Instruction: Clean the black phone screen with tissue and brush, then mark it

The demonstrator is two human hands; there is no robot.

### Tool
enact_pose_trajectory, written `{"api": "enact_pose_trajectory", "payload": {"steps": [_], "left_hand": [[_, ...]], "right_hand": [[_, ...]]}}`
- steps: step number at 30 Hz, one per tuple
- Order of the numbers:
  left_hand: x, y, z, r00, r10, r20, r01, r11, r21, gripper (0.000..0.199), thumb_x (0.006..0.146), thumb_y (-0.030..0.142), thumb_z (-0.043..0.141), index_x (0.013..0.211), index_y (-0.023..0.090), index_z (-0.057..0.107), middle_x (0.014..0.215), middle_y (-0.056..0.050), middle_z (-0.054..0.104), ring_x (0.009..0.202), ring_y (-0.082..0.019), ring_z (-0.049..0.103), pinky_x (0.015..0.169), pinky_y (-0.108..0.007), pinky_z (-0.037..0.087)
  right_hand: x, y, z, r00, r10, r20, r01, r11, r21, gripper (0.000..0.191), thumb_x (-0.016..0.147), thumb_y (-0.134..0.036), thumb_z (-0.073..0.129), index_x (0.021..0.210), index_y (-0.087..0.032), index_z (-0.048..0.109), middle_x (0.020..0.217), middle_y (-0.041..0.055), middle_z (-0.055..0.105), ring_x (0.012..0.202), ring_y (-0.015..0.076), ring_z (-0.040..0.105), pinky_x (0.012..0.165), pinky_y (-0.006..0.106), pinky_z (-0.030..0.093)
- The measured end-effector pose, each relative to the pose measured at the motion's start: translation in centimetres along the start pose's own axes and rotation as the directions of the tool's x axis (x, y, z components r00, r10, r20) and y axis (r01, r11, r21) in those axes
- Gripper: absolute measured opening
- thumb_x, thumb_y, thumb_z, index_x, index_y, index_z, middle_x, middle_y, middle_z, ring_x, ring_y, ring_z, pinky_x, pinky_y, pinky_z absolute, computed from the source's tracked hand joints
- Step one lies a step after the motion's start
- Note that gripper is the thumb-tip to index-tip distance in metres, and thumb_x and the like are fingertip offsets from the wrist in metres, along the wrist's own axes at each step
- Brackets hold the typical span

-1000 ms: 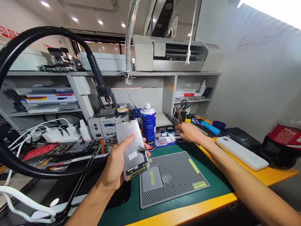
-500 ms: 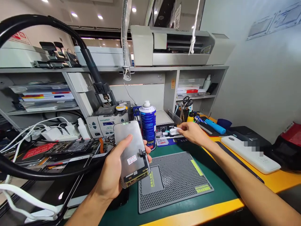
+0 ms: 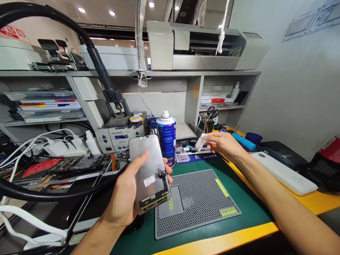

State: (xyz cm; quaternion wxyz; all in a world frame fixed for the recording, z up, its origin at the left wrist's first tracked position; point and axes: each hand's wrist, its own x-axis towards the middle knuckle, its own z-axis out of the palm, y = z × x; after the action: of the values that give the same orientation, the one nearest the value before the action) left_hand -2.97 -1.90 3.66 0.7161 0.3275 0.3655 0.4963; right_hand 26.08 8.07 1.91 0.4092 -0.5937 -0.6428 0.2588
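My left hand (image 3: 132, 180) is wrapped round a phone screen (image 3: 151, 166), thumb on its grey metal back and fingertips round the right edge. The back faces up, with a small white label and a flex connector low on it. My right hand (image 3: 221, 143) pinches a small white crumpled cloth or tissue (image 3: 201, 142) near the back of the desk, in front of the metal-topped device (image 3: 183, 131). A blue spray can (image 3: 166, 140) stands upright just behind the phone screen. Below and between the hands lies a grey perforated mat (image 3: 199, 202) on the green desk mat (image 3: 252, 212).
Phone parts (image 3: 87, 164), white cables (image 3: 32, 226) and a black hose (image 3: 98, 63) crowd the left side. A soldering station (image 3: 120, 138) stands behind them. At the right are a white power bank (image 3: 284, 173) and a blue tool (image 3: 243, 141). Shelves (image 3: 193, 73) run across the back.
My right hand has lifted slightly and moved a little right, and the white cloth or tissue now hangs from its fingers. My left hand keeps its hold on the phone screen. The view has shifted slightly.
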Motion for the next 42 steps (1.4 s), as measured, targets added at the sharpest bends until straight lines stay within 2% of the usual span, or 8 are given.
{"api": "enact_pose_trajectory", "payload": {"steps": [7,11,18,24,30,36,39,42], "left_hand": [[-0.1,0.0,0.1,1.000,-0.002,0.011,0.002,1.000,0.012,0.039,0.087,0.045,0.056,0.098,0.010,0.070,0.088,-0.013,0.070,0.073,-0.026,0.068,0.065,-0.039,0.058],[-0.2,0.0,0.1,1.000,0.006,0.013,-0.006,1.000,0.018,0.040,0.086,0.046,0.057,0.097,0.010,0.071,0.086,-0.013,0.070,0.072,-0.026,0.068,0.064,-0.037,0.058],[-0.3,0.0,0.1,1.000,0.004,0.026,-0.005,1.000,0.014,0.041,0.086,0.046,0.057,0.096,0.010,0.071,0.086,-0.013,0.070,0.072,-0.026,0.068,0.063,-0.036,0.058],[-0.4,0.1,0.1,0.999,-0.001,0.043,0.000,1.000,0.013,0.040,0.086,0.046,0.056,0.095,0.010,0.072,0.085,-0.012,0.069,0.072,-0.025,0.068,0.065,-0.036,0.058],[-0.4,0.0,0.2,0.999,0.001,0.043,-0.002,1.000,0.028,0.040,0.086,0.047,0.057,0.096,0.011,0.072,0.086,-0.012,0.070,0.073,-0.026,0.068,0.065,-0.037,0.058],[-0.4,0.0,0.1,0.999,0.003,0.053,-0.004,1.000,0.027,0.040,0.086,0.046,0.057,0.096,0.010,0.072,0.086,-0.013,0.070,0.073,-0.026,0.068,0.063,-0.036,0.058],[-0.4,0.0,0.1,0.999,-0.009,0.052,0.008,1.000,0.015,0.041,0.086,0.047,0.058,0.094,0.010,0.072,0.082,-0.013,0.070,0.072,-0.026,0.068,0.062,-0.035,0.058],[-0.5,0.1,0.2,0.999,-0.022,0.038,0.022,1.000,0.015,0.040,0.085,0.046,0.059,0.094,0.010,0.072,0.081,-0.013,0.070,0.073,-0.026,0.068,0.063,-0.035,0.058]], "right_hand": [[0.5,1.4,1.1,0.999,0.013,0.035,-0.004,0.972,-0.236,0.025,0.080,-0.037,0.062,0.083,-0.017,0.078,0.072,0.0034,0.070,0.065,0.0173,0.058,0.057,0.025,0.040],[0.7,1.5,0.8,0.998,0.025,0.055,-0.006,0.948,-0.317,0.032,0.084,-0.040,0.054,0.082,-0.017,0.077,0.071,0.0027,0.069,0.065,0.0177,0.057,0.058,0.027,0.040],[0.0,0.6,1.5,0.979,0.018,0.205,0.067,0.913,-0.402,0.034,0.085,-0.047,0.056,0.080,-0.018,0.074,0.067,0.0016,0.066,0.063,0.0177,0.059,0.055,0.026,0.040],[0.4,1.5,1.5,0.988,0.072,0.138,0.010,0.855,-0.519,0.031,0.091,-0.041,0.057,0.079,-0.016,0.070,0.077,0.0063,0.069,0.072,0.0188,0.063,0.065,0.029,0.045],[0.7,2.6,2.8,0.985,0.116,0.132,-0.026,0.838,-0.545,0.023,0.094,-0.036,0.061,0.101,-0.015,0.066,0.101,0.0051,0.068,0.088,0.0176,0.065,0.080,0.037,0.054],[0.8,1.8,1.6,0.984,0.132,0.123,-0.069,0.906,-0.418,0.022,0.095,-0.034,0.059,0.099,-0.013,0.066,0.091,0.0034,0.068,0.073,0.0136,0.065,0.064,0.028,0.054],[0.8,1.3,0.3,0.994,0.099,0.046,-0.075,0.926,-0.371,0.021,0.092,-0.028,0.056,0.094,-0.013,0.070,0.080,0.0048,0.070,0.064,0.0140,0.062,0.054,0.025,0.047],[0.5,0.9,0.3,0.998,0.022,-0.066,-0.046,0.926,-0.375,0.024,0.087,-0.027,0.055,0.094,-0.013,0.073,0.082,0.0074,0.072,0.069,0.0177,0.062,0.058,0.027,0.043]]}}
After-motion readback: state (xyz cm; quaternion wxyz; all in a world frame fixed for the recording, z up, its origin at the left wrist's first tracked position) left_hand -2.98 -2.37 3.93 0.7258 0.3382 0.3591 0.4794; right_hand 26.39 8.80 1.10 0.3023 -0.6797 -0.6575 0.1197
